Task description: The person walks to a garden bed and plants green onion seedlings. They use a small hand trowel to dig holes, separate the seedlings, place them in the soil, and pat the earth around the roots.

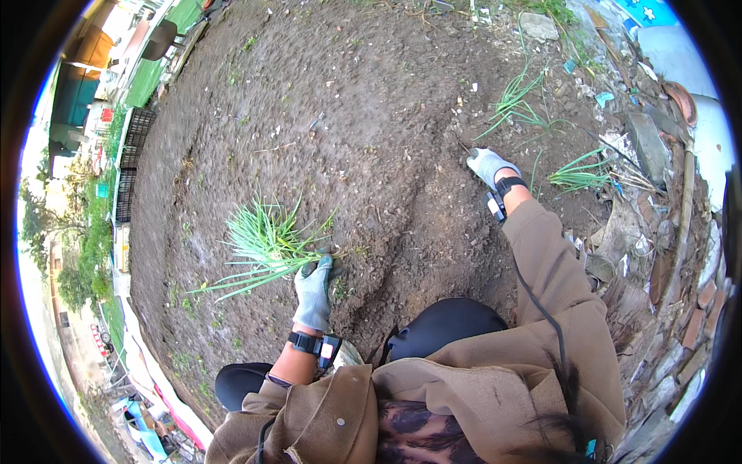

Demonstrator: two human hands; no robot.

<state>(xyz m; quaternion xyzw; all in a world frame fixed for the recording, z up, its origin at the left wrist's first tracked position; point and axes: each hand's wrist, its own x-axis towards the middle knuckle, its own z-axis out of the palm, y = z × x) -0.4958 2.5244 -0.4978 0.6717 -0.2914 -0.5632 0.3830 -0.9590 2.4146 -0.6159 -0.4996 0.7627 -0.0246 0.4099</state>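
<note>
The person crouches over a plot of bare dark soil [348, 116], seen from above. The left hand [314, 292], in a grey glove, is closed in a fist around the base of a bunch of green grass-like shoots [263, 246]; the blades fan out to the left and lie low over the ground near the person's knees. The right hand [488, 165], also gloved, reaches out to the far right and presses down on the soil; whether its fingers are spread or together cannot be told at this size. Each wrist carries a black strap with a small device. The plot lies open ahead of and between the two hands, with only small clods, twigs and sparse weeds on it. The left edge is bounded by dark crates [133, 158] and green sheeting. The right edge is crowded: three planted tufts of green shoots [519, 102] stand just beyond the right hand, and past them lie stones, broken tiles and dry debris [657, 232], which narrow the room on that side.
</note>
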